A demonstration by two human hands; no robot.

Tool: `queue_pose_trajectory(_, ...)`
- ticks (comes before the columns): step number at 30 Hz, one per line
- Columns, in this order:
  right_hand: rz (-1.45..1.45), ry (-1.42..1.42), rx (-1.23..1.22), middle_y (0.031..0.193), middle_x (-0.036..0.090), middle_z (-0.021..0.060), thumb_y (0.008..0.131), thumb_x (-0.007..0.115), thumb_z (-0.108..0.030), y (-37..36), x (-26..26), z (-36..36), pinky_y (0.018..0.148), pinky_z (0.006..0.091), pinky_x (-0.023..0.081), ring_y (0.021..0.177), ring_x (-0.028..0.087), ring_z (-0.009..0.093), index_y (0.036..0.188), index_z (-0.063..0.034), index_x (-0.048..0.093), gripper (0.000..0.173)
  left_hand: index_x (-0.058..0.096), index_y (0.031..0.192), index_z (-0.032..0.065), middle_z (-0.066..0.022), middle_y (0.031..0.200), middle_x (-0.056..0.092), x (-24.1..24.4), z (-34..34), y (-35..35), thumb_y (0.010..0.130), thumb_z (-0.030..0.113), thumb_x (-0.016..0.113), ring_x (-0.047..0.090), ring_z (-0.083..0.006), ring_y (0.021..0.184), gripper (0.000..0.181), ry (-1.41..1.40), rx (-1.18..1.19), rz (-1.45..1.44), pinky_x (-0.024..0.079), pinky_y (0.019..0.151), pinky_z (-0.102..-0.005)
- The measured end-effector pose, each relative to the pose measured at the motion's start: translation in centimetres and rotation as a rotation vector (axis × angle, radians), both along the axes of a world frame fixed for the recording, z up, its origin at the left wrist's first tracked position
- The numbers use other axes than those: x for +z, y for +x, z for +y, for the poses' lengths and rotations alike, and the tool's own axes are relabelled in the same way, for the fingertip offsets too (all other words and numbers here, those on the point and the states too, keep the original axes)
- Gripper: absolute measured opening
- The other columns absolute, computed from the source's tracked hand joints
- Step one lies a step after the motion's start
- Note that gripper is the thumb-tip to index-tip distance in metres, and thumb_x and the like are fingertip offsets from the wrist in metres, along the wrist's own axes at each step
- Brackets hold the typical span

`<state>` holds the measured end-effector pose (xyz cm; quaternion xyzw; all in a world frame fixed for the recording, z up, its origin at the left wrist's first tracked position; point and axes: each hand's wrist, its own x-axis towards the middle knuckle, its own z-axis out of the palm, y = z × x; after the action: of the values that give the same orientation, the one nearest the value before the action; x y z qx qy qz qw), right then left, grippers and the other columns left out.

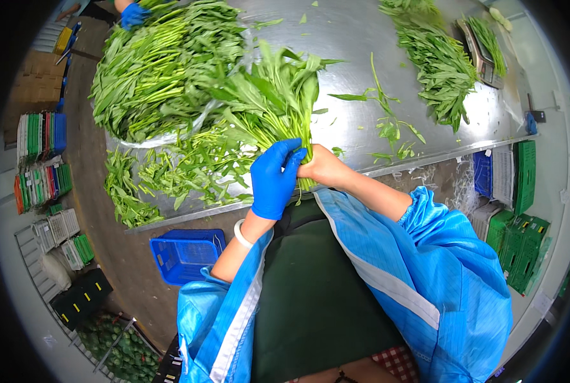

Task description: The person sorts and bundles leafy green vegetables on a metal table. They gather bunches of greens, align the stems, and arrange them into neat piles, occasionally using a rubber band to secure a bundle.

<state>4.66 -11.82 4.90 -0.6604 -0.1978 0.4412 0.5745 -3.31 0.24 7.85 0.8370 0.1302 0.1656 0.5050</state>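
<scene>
Both of my hands are closed around the stems of one bunch of long-leaved greens (280, 95), which look like water spinach. My left hand (274, 174), in a blue glove, grips the stems from the left. From the right my bare right hand (324, 166) holds the same stems. The leaves fan out away from me over the steel table (347, 129), and the cut ends hang below my hands near the table's front edge. A large heap of the same greens (170, 72) lies to the left on clear plastic film (155, 141). Loose trimmings (194, 165) lie in front of the heap.
Another person's blue-gloved hand (134, 16) touches the heap's far side. More greens (440, 72) lie at right beside a weighing scale (487, 67) loaded with a bunch. A blue crate (187, 256) stands on the floor at left; green crates (522, 244) are stacked at right.
</scene>
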Motion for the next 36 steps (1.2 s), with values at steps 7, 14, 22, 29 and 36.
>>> queue_pose_trajectory(7, 0.283, 0.039, 0.025, 0.077, 0.063, 0.0061, 0.077, 0.064, -0.008, 6.2, -1.0, -8.5, 0.071, 0.0298, 0.047, 0.071, 0.058, 0.014, 0.089, -0.0014, 0.062, 0.013, 0.064, 0.104, 0.0017, -0.0068, 0.088, 0.066, 0.1, 4.0, 4.2, 0.089, 0.007, 0.063, 0.061, -0.0138, 0.076, 0.016, -0.611, 0.478, -0.040, 0.050, 0.074, -0.0243)
queue_pose_trajectory(14, -0.032, 0.081, 0.317, 0.098, 0.068, 0.0106, 0.076, 0.074, -0.021, 11.1, 0.9, -14.7, 0.086, 0.0329, 0.047, 0.093, 0.061, 0.020, 0.112, -0.0010, 0.061, 0.043, 0.049, 0.131, 0.0100, -0.0096, 0.125, 0.056, -7.3, 1.2, 5.7, 0.093, 0.037, 0.052, 0.056, -0.0250, 0.109, 0.047, -1.789, 0.048, 0.157, 0.044, 0.098, -0.0409)
queue_pose_trajectory(22, 0.129, -0.245, 0.438, 0.091, 0.068, 0.0084, 0.074, 0.069, -0.009, 13.9, -3.1, -20.9, 0.078, 0.0291, 0.048, 0.083, 0.062, 0.015, 0.100, 0.0030, 0.063, 0.030, 0.027, 0.147, 0.0082, -0.0151, 0.138, 0.045, 0.7, -5.1, 14.0, 0.091, 0.059, 0.044, 0.055, -0.0276, 0.112, 0.077, -1.801, -0.228, 0.244, 0.047, 0.094, -0.0416)
queue_pose_trajectory(29, 0.139, -0.160, 0.356, 0.082, 0.067, 0.0071, 0.074, 0.071, -0.012, 14.8, -2.6, -24.3, 0.072, 0.0295, 0.049, 0.076, 0.061, 0.014, 0.095, 0.0030, 0.062, 0.028, 0.030, 0.146, 0.0092, -0.0140, 0.140, 0.044, -0.1, -8.0, 16.5, 0.092, 0.055, 0.045, 0.055, -0.0261, 0.111, 0.072, -1.796, -0.220, 0.165, 0.047, 0.095, -0.0397)
queue_pose_trajectory(36, 0.062, -0.181, 0.539, 0.070, 0.064, 0.0051, 0.076, 0.070, -0.012, 21.7, -1.8, -29.6, 0.061, 0.0286, 0.046, 0.063, 0.056, 0.012, 0.086, 0.0010, 0.063, 0.018, 0.033, 0.145, 0.0102, -0.0129, 0.141, 0.043, -3.7, -6.1, 21.0, 0.093, 0.052, 0.047, 0.055, -0.0247, 0.111, 0.068, -1.770, -0.511, 0.029, 0.046, 0.096, -0.0377)
